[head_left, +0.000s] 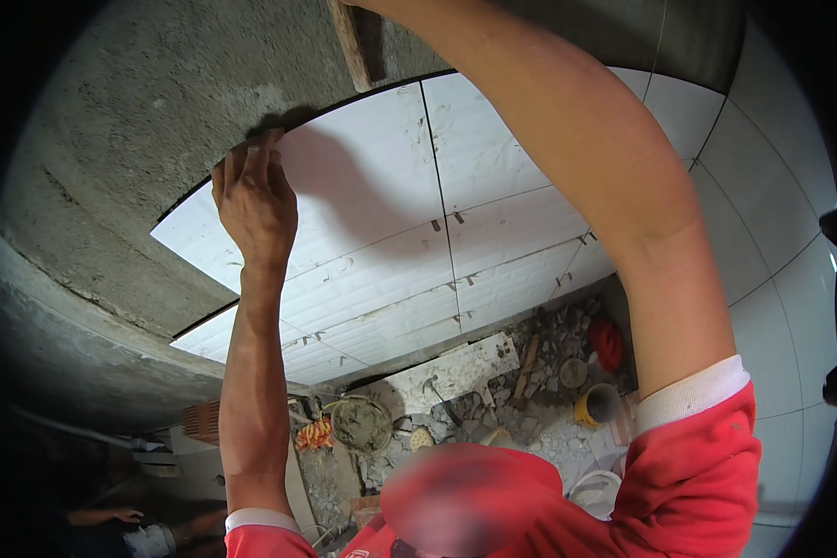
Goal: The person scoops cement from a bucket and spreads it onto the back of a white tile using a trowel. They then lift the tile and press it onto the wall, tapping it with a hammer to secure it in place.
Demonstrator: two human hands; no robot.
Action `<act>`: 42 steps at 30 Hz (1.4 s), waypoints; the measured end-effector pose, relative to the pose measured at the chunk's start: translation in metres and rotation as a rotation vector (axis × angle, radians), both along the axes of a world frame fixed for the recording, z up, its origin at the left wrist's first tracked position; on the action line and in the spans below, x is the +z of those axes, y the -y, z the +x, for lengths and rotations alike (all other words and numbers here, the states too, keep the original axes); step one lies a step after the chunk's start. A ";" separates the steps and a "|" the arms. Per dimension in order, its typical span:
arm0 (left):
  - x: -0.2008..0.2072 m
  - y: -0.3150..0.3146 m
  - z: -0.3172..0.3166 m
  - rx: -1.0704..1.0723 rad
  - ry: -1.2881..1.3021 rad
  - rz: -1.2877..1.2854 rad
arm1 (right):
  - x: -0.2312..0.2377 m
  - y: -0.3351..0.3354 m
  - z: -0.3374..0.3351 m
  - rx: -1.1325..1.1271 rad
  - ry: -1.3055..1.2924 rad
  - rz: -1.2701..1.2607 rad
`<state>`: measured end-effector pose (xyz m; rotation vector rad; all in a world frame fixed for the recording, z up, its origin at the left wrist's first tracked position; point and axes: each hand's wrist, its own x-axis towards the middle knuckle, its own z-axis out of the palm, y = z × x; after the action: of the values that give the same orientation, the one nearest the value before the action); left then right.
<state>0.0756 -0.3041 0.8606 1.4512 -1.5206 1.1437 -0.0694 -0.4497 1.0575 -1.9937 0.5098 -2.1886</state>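
Several white wall tiles (372,139) cover the lower wall, with dark joints and small spacers between them. The fingers of my left hand (256,200) bend over the upper edge of the top left tile, and the palm lies against its face. My right arm reaches up across the tiles. Only a sliver of my right hand (367,4) shows at the upper rim, closed at the top of a wooden stick (352,51). The stick's lower end hangs just above the tile edge. Most of the right hand's fingers are out of the picture.
Rough grey plaster (139,121) is bare above the tiles. Below lie rubble (530,409), a bucket of mortar (361,424), a hammer (437,395), a yellow container (595,405) and a red cloth (605,342). Grey tiles (763,205) line the right wall. Another person's hand (121,514) shows lower left.
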 end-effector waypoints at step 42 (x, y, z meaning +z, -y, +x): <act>-0.004 0.006 0.003 -0.017 0.065 -0.072 | -0.008 -0.007 0.000 0.048 -0.074 -0.005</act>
<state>0.0782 -0.3097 0.8566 1.3626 -1.5178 1.2330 -0.0695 -0.4428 1.0500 -2.0737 0.4613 -2.0972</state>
